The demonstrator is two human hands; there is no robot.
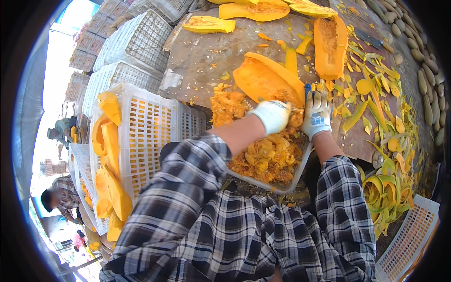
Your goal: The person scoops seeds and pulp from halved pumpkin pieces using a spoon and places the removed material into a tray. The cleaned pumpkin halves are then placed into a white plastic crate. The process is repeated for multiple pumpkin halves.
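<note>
My left hand (271, 116), in a white glove, is curled at the lower end of a hollowed orange squash half (267, 77). Blur and the glove hide whether it holds a tool. Stringy pulp lies against its fingers. My right hand (318, 112), in a white glove with blue parts, lies with extended fingers against the squash's right end at the table edge. Below both hands, a grey plastic tub (282, 190) holds scooped pulp and seeds (264, 155). More pulp is heaped beside the squash's left end. Another orange squash half (329, 49) lies beyond my right hand.
Yellow squash halves (260, 10) lie along the table's (197, 63) far side. Peelings (384, 116) and a dark-bladed knife (368, 38) are at right. Left stand white crates (151, 137), one holding squash pieces (111, 183). Whole squashes line the ground at right; other people (63, 197) are at far left.
</note>
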